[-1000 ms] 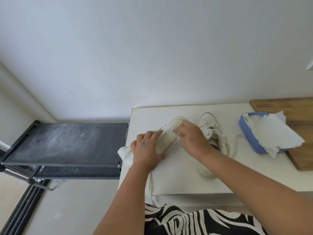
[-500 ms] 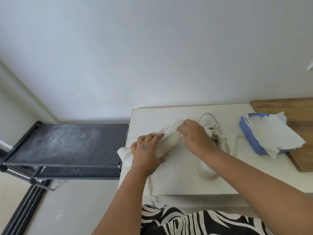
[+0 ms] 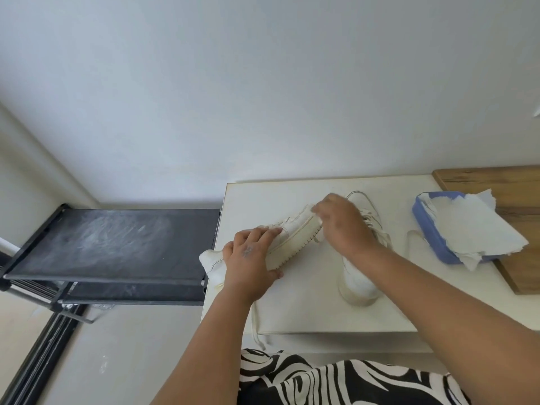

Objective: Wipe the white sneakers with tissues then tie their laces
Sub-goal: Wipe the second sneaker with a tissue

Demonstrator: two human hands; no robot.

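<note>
One white sneaker lies tipped on its side at the left edge of the white table, its sole edge facing me. My left hand grips its middle, thumb under the sole. My right hand presses a white tissue against the sneaker's far end; the tissue is mostly hidden under my fingers. The second white sneaker stands upright behind my right wrist, toe toward me, its laces loose. A lace hangs over the table's front edge.
A blue tissue pack with crumpled white tissues spilling out sits at the table's right, partly on a wooden board. A black rack shelf adjoins the table on the left. A white wall rises behind.
My right hand with the tissue has slid along the tipped sneaker toward its far end. My left hand keeps its hold on the sneaker.
</note>
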